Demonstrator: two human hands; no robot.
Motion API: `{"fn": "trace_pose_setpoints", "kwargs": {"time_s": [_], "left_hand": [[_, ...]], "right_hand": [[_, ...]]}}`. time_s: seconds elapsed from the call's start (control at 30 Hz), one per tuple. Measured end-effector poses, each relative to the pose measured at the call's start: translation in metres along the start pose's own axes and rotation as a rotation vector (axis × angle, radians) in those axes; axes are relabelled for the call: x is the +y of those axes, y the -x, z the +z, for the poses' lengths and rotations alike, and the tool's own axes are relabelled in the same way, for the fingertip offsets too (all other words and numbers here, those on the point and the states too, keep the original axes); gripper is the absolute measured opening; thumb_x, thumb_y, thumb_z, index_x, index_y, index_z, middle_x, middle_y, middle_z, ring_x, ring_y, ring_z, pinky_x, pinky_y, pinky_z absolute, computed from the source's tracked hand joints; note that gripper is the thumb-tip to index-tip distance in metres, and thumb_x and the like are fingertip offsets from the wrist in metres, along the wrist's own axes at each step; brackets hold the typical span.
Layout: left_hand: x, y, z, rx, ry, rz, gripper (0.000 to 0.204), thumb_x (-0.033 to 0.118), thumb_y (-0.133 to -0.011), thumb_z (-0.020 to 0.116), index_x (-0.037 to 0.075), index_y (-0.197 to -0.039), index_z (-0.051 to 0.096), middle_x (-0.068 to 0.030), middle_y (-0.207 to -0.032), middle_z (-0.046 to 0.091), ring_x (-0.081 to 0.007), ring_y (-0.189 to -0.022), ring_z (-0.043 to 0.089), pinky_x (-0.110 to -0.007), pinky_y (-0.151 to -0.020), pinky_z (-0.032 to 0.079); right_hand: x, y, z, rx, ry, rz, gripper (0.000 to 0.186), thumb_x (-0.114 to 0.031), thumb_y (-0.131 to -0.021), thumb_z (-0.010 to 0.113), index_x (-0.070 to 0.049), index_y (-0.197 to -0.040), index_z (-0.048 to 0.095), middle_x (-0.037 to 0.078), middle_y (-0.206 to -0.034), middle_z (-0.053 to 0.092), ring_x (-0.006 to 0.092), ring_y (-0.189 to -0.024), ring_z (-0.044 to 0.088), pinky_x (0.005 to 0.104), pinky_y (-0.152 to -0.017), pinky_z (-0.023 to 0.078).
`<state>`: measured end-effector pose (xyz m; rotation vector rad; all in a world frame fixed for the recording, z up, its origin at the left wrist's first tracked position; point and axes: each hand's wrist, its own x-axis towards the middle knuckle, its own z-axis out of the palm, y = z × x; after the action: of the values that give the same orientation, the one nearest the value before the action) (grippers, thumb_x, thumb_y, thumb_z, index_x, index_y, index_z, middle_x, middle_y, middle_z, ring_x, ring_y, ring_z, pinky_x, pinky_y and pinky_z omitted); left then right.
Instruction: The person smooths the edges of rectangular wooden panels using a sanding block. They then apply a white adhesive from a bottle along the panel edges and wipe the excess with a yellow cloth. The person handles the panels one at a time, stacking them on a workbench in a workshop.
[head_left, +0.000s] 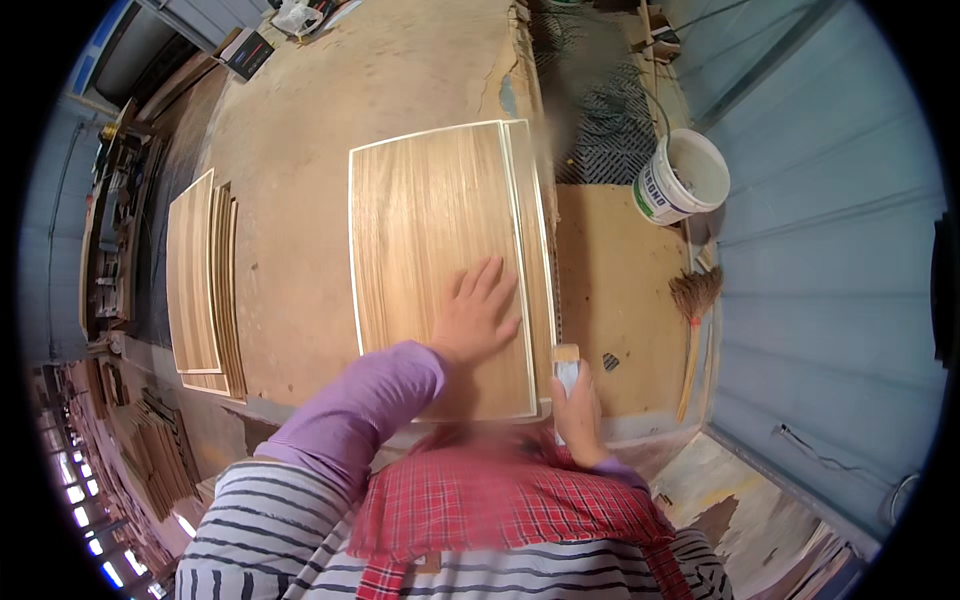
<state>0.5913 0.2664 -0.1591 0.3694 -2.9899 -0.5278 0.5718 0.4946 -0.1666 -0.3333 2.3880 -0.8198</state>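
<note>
My left hand (476, 310) lies flat on a wood-grain panel (425, 210) with pale edges, fingers extended over its right part. At least one more panel (537, 230) shows beneath, jutting out to the right. Beside the panels' lower right edge, my right hand (582, 410) grips an upright hand tool (565, 356) with a light wooden top and a pale, flat body; its lower part is partly hidden. The panels rest on a large plywood work surface (295, 120).
A stack of panels (195, 275) sits at the left. To the right are a white bucket (680, 180), a straw broom (694, 300), a dark patterned mat (590, 130) and a pale blue wall (810, 260). Small boxes (245, 52) stand at the back left.
</note>
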Motion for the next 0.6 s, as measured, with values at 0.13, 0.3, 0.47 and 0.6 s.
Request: {"fn": "trace_pose_setpoints", "kwargs": {"time_s": [0.13,0.3,0.47,0.6], "left_hand": [[0.001,0.002,0.001,0.076,-0.003,0.042,0.055,0.035,-0.082,0.052,0.008,-0.13,0.046,-0.0172,-0.141,0.037,-0.0304,-0.134,0.03,-0.047,-0.109,0.019],[-0.001,0.002,0.007,0.135,-0.017,0.063,0.053,0.033,-0.085,0.05,0.007,-0.131,0.045,-0.0173,-0.141,0.038,-0.0306,-0.134,0.03,-0.045,-0.109,0.02],[0.001,0.0,0.008,0.107,-0.003,0.063,0.058,0.04,-0.087,0.048,0.007,-0.134,0.043,-0.0182,-0.144,0.034,-0.031,-0.136,0.027,-0.046,-0.111,0.018],[0.007,-0.005,0.012,0.06,-0.034,0.039,0.059,0.042,-0.087,0.048,0.008,-0.135,0.042,-0.0163,-0.145,0.034,-0.0301,-0.137,0.026,-0.045,-0.111,0.018]], "right_hand": [[0.067,0.078,0.03,0.005,0.04,-0.013,0.057,-0.03,-0.087,0.056,0.001,-0.131,0.036,0.029,-0.119,0.05,0.0459,-0.105,0.052,0.0488,-0.086,0.042],[0.119,0.12,0.0,0.339,-0.186,0.128,0.064,-0.032,-0.084,0.062,0.004,-0.131,0.037,0.026,-0.116,0.055,0.0391,-0.107,0.054,0.0423,-0.092,0.041],[0.119,0.08,-0.089,0.49,-0.303,0.081,0.064,-0.026,-0.081,0.067,0.003,-0.13,0.038,0.02,-0.113,0.057,0.031,-0.103,0.057,0.0401,-0.089,0.044],[0.197,0.038,-0.105,0.194,-0.392,0.156,0.052,-0.023,-0.08,0.065,0.002,-0.122,0.046,0.019,-0.106,0.061,0.0291,-0.098,0.06,0.0394,-0.083,0.047]]}}
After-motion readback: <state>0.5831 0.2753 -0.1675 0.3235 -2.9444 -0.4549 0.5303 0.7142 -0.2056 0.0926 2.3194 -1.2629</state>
